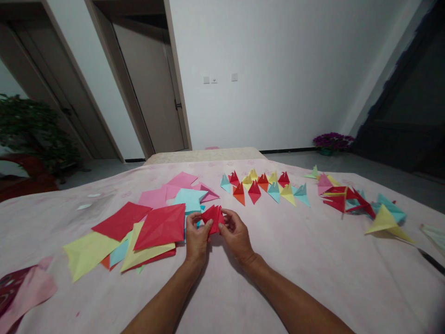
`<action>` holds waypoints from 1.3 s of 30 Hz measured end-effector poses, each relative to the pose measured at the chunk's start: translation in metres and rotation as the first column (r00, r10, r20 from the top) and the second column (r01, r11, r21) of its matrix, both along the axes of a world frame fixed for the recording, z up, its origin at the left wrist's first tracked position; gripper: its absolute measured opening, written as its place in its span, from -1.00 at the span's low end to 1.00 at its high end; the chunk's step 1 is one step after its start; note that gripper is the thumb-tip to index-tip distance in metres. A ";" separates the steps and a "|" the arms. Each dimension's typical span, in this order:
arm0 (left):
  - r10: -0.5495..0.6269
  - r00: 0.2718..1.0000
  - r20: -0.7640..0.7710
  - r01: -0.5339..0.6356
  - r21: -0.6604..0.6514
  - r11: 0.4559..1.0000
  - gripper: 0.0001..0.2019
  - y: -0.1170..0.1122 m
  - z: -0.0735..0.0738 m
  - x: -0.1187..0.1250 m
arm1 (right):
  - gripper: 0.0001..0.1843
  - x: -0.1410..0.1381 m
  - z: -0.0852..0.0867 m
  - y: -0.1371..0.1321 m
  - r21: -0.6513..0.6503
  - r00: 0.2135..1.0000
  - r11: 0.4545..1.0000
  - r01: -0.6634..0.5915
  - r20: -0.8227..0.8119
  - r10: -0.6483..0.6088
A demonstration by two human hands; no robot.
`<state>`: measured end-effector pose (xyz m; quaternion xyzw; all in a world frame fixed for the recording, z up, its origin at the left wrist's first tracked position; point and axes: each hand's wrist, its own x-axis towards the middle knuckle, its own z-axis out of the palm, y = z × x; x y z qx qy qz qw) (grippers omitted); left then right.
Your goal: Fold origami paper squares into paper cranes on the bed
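Between both hands, just above the tablecloth, is a red folded paper (pixel 212 219) with pointed folds at its top edge. My left hand (pixel 197 235) pinches its left side, thumb in front and fingers partly hidden behind. On the other side my right hand (pixel 237 234) grips the right edge with thumb and fingers. Close by on the left lies a pile of loose paper sheets, with a red sheet (pixel 162 226) on top of a yellow sheet (pixel 146 253). Beyond the hands stand rows of small folded paper cranes, among them a red crane (pixel 254 191) and a blue crane (pixel 274 191).
More folded papers lie at the right, including a yellow folded piece (pixel 386 222) and a blue one (pixel 388 208). Pink sheets (pixel 153 196) lie at the back left. A pink cloth (pixel 31 297) is at the near left corner of the tablecloth (pixel 306 260).
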<state>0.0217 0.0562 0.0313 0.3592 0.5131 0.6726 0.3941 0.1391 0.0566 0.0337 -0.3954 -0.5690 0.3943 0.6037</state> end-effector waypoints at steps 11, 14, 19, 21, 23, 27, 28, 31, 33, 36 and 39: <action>-0.060 0.994 0.092 0.058 0.031 0.998 -0.44 0.001 -0.002 0.000 | -0.39 -0.004 0.000 0.000 -0.091 0.982 0.992 -0.089 -0.172 0.072; -0.103 0.988 0.111 0.098 0.052 0.994 -0.36 0.001 0.000 -0.001 | -0.40 -0.005 0.001 -0.001 -0.089 0.982 0.992 -0.093 -0.172 0.077; -0.060 0.990 0.124 0.054 0.048 0.997 -0.42 0.002 -0.001 0.000 | -0.42 -0.006 0.004 -0.003 -0.097 0.978 0.990 -0.099 -0.191 0.079; -0.065 0.987 0.149 0.057 0.056 0.997 -0.49 0.002 -0.003 0.000 | -0.43 -0.006 0.005 -0.003 -0.107 0.977 0.989 -0.102 -0.199 0.079; -0.105 0.978 0.180 0.096 0.056 0.994 -0.54 0.003 -0.005 0.000 | -0.42 -0.006 0.006 -0.004 -0.111 0.977 0.989 -0.102 -0.197 0.079; -0.176 0.945 0.275 0.173 0.037 0.984 -0.57 0.001 -0.006 0.002 | -0.43 -0.005 0.006 -0.003 -0.068 0.983 0.994 -0.089 -0.169 0.076; -0.197 0.931 0.309 0.197 0.030 0.980 -0.58 0.001 -0.006 0.002 | -0.44 -0.005 0.007 -0.003 -0.052 0.986 0.996 -0.077 -0.151 0.069; -0.291 0.867 0.404 0.313 0.013 0.950 -0.59 0.000 -0.006 0.002 | -0.45 -0.001 0.008 -0.003 -0.016 0.999 1.000 -0.018 -0.045 0.018; -0.348 0.820 0.454 0.381 0.020 0.924 -0.60 0.001 -0.006 0.000 | -0.45 0.003 0.009 -0.004 0.007 0.998 1.000 0.030 0.058 -0.030; -0.363 0.768 0.527 0.410 0.031 0.912 -0.59 0.002 -0.006 -0.002 | -0.44 0.009 0.012 -0.004 0.079 0.981 0.995 0.062 0.181 -0.076; -0.340 0.733 0.589 0.406 0.022 0.914 -0.60 0.004 -0.005 -0.005 | -0.41 0.015 0.014 -0.003 0.188 0.965 0.981 0.039 0.249 -0.086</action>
